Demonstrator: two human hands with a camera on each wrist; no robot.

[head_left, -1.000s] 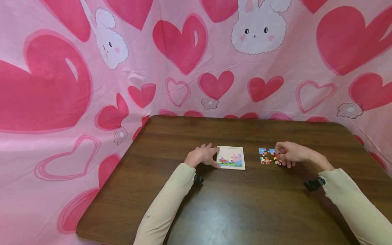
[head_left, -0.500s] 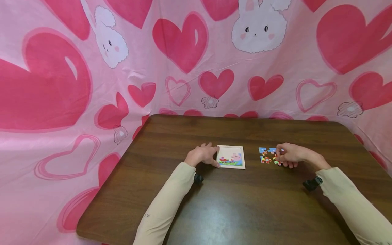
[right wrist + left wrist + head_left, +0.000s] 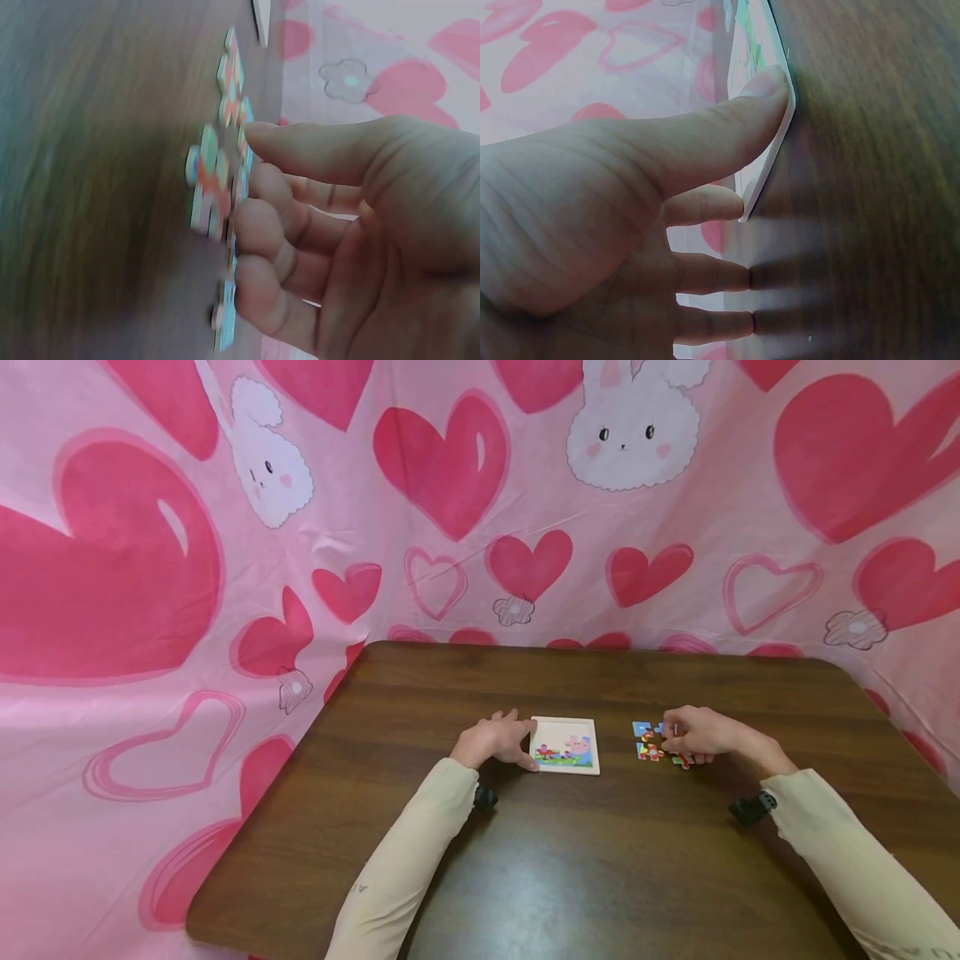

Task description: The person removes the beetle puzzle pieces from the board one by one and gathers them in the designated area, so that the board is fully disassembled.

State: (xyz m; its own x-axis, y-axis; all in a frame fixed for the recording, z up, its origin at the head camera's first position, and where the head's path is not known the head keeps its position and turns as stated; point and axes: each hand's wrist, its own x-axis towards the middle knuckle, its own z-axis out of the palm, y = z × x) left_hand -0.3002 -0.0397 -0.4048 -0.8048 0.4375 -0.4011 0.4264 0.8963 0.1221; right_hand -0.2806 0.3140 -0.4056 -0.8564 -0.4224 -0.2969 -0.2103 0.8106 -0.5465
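At the centre of the table lies a white-framed tray puzzle (image 3: 597, 747), its lower part filled with a pig picture and its upper part bare. My left hand (image 3: 495, 741) rests at its left side, fingers spread. In the left wrist view the thumb (image 3: 727, 127) lies over the frame's corner and a fingertip meets its edge. Loose jigsaw pieces (image 3: 649, 752) lie to the right. Over them is my right hand (image 3: 701, 732), fingers bent, thumb and fingertips right at the pieces. I cannot tell whether it pinches one. Several pieces (image 3: 212, 184) show beside the fingertips in the right wrist view.
The dark wooden table (image 3: 525, 877) has rounded corners. A pink cloth with hearts and rabbits (image 3: 450, 468) hangs behind it and on the left. Each wrist wears a black camera strap (image 3: 752, 808).
My right hand has shifted slightly left over the loose pieces, uncovering some on its right and covering others. The left hand and the tray puzzle stay where they were.
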